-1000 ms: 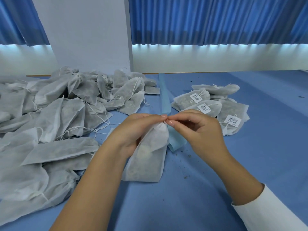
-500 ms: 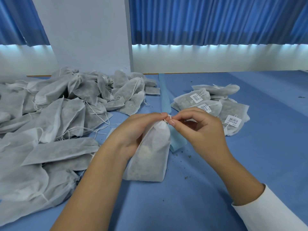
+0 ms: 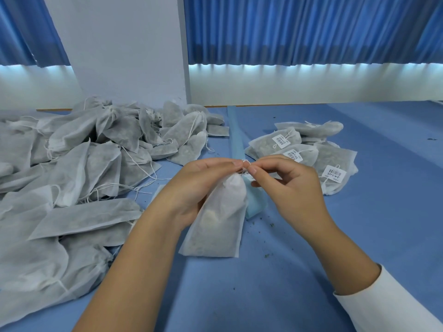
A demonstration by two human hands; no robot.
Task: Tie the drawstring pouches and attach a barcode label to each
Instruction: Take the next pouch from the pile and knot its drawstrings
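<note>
A filled white drawstring pouch (image 3: 217, 226) stands tilted at the table's centre, its bottom resting on the blue cloth. My left hand (image 3: 199, 185) grips the pouch's gathered neck from the left. My right hand (image 3: 291, 188) pinches the white drawstring (image 3: 246, 162) at the neck, fingertip to fingertip with the left. A small barcode label (image 3: 245, 174) peeks out just under the fingertips. The knot itself is hidden by my fingers.
A big heap of unlabelled pouches (image 3: 72, 168) with loose strings fills the left side. Several labelled pouches (image 3: 302, 149) lie at the right back. A light blue strip (image 3: 236, 137) runs from the back to beneath the pouch. Crumbs dot the blue table (image 3: 359, 224).
Both hands have stayed at the pouch neck. The right fingertips have shifted slightly on the string, and the pouch top has been drawn tighter.
</note>
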